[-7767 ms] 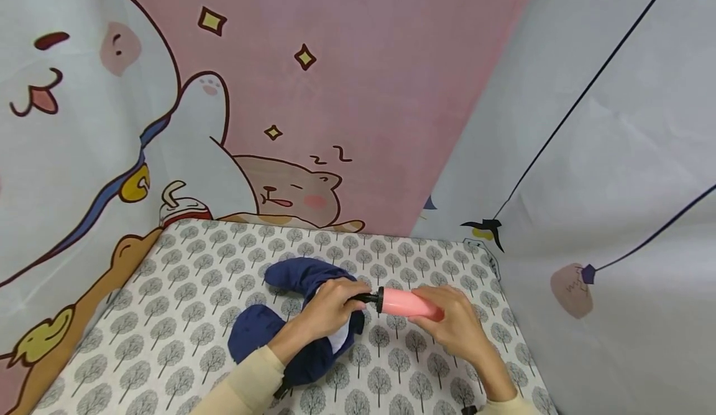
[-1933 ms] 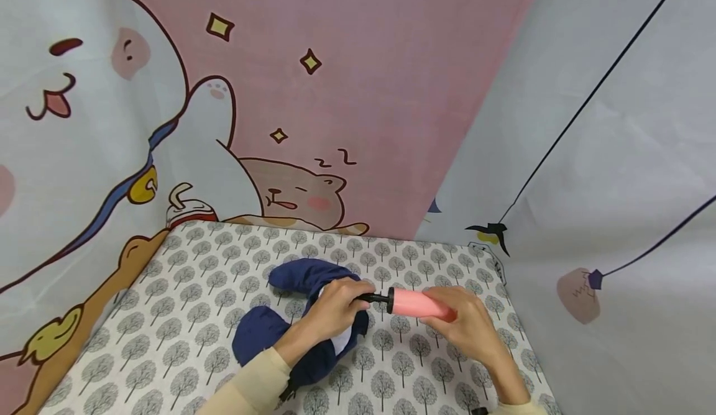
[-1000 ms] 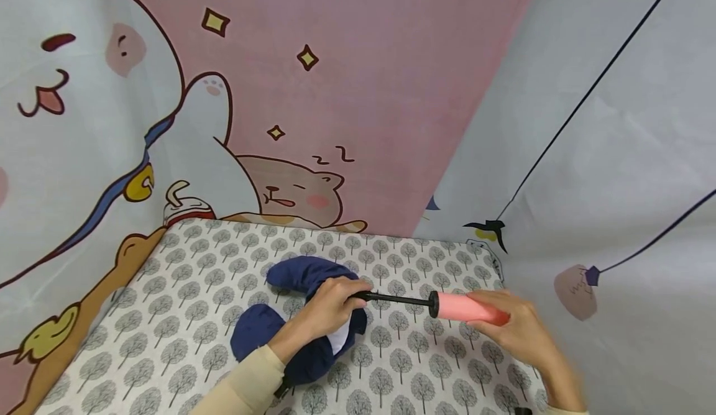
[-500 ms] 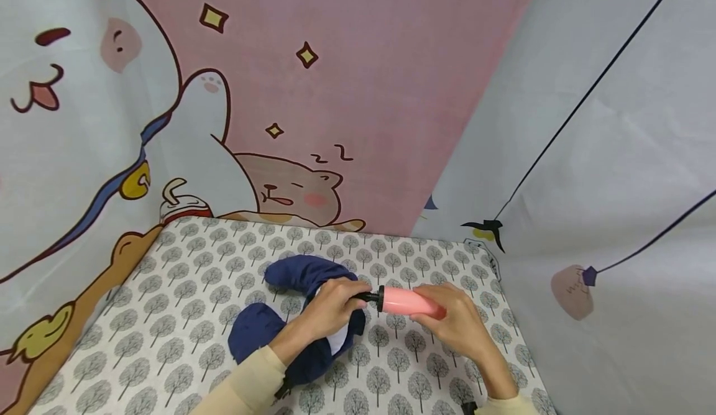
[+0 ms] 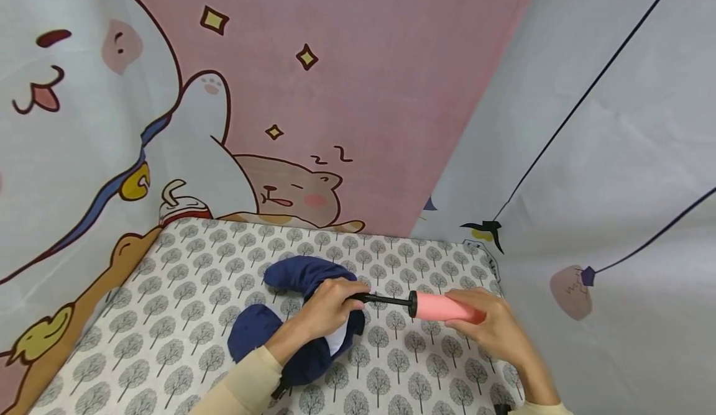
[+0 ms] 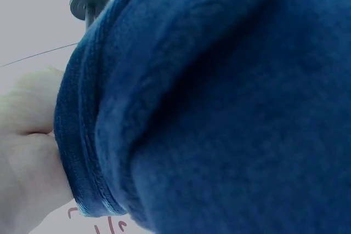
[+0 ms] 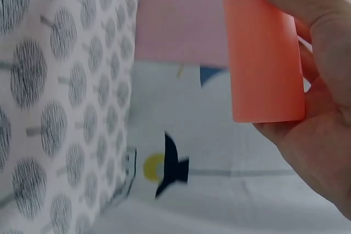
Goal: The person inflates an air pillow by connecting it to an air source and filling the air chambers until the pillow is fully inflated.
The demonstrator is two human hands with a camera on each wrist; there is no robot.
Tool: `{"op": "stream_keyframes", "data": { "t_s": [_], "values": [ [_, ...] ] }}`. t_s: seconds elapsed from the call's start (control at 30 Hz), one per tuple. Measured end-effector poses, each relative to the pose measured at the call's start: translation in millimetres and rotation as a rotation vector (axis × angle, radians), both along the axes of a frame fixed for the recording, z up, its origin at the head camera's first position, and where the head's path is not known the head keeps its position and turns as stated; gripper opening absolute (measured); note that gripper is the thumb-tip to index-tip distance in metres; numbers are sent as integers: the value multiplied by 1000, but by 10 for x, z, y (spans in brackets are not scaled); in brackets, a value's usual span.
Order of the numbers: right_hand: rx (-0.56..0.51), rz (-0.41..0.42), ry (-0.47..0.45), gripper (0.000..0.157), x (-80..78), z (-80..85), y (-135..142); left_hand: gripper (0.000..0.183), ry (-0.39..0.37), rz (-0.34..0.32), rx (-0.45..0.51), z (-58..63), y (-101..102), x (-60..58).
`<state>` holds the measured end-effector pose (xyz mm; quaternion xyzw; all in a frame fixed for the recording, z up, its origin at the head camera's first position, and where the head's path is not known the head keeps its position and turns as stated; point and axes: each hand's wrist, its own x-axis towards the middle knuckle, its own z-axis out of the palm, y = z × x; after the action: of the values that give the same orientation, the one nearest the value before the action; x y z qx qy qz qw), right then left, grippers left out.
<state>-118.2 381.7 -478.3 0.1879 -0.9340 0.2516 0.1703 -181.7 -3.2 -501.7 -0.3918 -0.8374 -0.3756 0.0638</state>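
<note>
A hand air pump with a pink barrel and a thin black rod lies level in front of me. My right hand grips the barrel near its far end; thumb and fingers wrap it in the right wrist view. My left hand holds the black end of the rod against a navy U-shaped pillow, which looks like a soft neck pillow with a white patch. Where rod and pillow meet is hidden by the fingers. Navy plush fills most of the left wrist view, with the pump's round black cap beyond it.
The pillow rests on a white cloth printed with grey trees. Behind stands a pink wall hanging with cartoon animals, and a pale grey hanging closes the right side.
The pink barrel has slid left and right along the rod in the earlier frames. Since half a second ago my right hand has drawn it rightward, baring more rod. Left hand and pillow stay put.
</note>
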Motion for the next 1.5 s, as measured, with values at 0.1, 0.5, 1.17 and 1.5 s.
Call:
{"op": "stream_keyframes", "data": {
  "t_s": [0.1, 0.5, 1.17, 1.5],
  "values": [
    [-23, -33, -29, 62, 43, 36, 171, 33, -4, 10, 8, 6, -15, 1],
    [-4, 10, -16, 59, -35, 43, -160, 31, 4, -13, 36, -23, 18, 18],
    [2, 26, 67, 62, -47, -2, -397, 34, -10, 4, 34, 13, 4, 7],
    [-40, -33, -7, 63, 40, 60, 252, 35, -19, 25, 36, 9, -16, 12]
  ]
}}
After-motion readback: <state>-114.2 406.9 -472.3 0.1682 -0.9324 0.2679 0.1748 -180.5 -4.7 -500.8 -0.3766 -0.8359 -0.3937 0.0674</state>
